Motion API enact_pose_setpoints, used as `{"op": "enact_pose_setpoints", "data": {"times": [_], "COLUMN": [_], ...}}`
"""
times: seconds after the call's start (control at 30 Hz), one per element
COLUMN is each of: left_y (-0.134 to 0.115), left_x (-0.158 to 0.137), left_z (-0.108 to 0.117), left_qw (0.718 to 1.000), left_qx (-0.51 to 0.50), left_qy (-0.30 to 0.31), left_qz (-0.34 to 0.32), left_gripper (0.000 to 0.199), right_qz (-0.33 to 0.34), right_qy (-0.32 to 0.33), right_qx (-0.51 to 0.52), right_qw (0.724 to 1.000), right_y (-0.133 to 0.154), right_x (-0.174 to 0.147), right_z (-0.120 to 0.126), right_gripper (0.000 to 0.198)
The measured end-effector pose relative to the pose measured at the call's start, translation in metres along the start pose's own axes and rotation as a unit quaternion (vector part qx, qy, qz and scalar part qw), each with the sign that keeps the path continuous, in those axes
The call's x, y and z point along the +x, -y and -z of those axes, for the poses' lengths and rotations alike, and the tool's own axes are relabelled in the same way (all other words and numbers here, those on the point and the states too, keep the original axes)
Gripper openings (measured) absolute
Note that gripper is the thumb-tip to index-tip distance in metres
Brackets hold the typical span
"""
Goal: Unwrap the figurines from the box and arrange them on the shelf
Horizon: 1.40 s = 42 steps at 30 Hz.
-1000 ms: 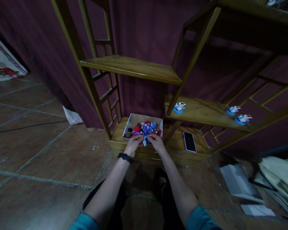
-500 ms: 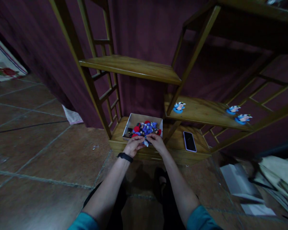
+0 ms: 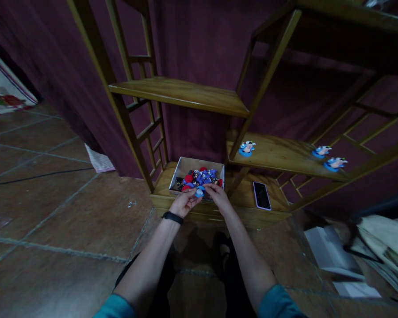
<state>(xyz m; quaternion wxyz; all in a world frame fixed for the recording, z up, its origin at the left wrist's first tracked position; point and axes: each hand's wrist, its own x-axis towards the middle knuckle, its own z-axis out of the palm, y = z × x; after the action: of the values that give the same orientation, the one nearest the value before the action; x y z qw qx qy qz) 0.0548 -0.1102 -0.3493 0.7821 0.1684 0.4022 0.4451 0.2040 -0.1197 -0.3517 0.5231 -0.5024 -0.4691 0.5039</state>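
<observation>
In front of the box's near edge I hold a small blue and white figurine [image 3: 199,192]. My left hand [image 3: 183,203] is closed, its thumb and fingers pinching the figurine from the left. My right hand [image 3: 218,196] has its fingertips drawn together at the figurine's right side, seemingly gripping its edge. Just beyond both hands, an open cardboard box [image 3: 185,164] contains a jumble of small figures in purple, red and black. The figurine's details are too small to make out.
The box rests on the low ledge of a wooden shelf unit [image 3: 179,95]. A phone [image 3: 262,195] lies on that ledge to the right. On the shelf above stand blue-based figurines, one on the left [image 3: 246,149] and two on the right [image 3: 334,164].
The figurine has turned between my fingers, showing its blue, rounded side now. My right fingertips have shifted slightly to the right. The box and the shelf figurines stay put.
</observation>
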Motion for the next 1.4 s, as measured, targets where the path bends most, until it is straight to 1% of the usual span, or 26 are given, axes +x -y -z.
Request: {"op": "enact_pose_setpoints", "data": {"times": [0.1,0.23,0.4,0.6,0.7,0.9,1.07,1.27,1.4], "left_y": [-0.0014,-0.0012,-0.0011,-0.0037,-0.0043,-0.0025,0.0002,-0.0004,-0.0024], "left_x": [0.0040,0.0062,0.0039,-0.0024,-0.0031,0.0000,0.0008,-0.0027,-0.0023], "left_z": [0.0023,0.0045,0.0052,0.0043,0.0031,0.0011,0.0008,0.0001,0.0013], "left_qw": [0.999,0.999,1.000,0.998,0.998,0.999,0.999,0.997,0.997], "left_qx": [-0.038,-0.051,-0.020,0.043,0.042,-0.002,-0.023,-0.001,0.045], "left_qy": [-0.004,0.001,0.013,0.019,0.021,0.025,0.050,0.070,0.062], "left_qz": [0.004,0.006,0.014,0.045,0.051,0.025,0.001,0.011,0.021], "left_gripper": [0.002,0.003,0.005,0.013,0.013,0.008,0.013,0.016,0.016], "right_qz": [-0.041,-0.050,-0.056,-0.062,-0.066,-0.063,-0.068,-0.052,-0.071], "right_qy": [0.009,0.022,0.008,-0.027,-0.033,-0.008,0.017,0.020,0.029], "right_qx": [0.032,0.048,0.079,0.079,0.077,0.135,0.122,0.130,0.153], "right_qw": [0.999,0.997,0.995,0.995,0.994,0.989,0.990,0.990,0.985], "right_y": [0.0010,0.0001,0.0007,0.0035,0.0048,0.0072,0.0047,-0.0012,-0.0001], "right_x": [-0.0013,-0.0025,-0.0036,-0.0031,-0.0034,-0.0065,-0.0071,-0.0051,-0.0055], "right_z": [0.0004,-0.0030,-0.0072,-0.0030,-0.0023,-0.0046,-0.0054,-0.0032,-0.0005], "right_gripper": [0.026,0.028,0.027,0.025,0.025,0.028,0.036,0.035,0.033]}}
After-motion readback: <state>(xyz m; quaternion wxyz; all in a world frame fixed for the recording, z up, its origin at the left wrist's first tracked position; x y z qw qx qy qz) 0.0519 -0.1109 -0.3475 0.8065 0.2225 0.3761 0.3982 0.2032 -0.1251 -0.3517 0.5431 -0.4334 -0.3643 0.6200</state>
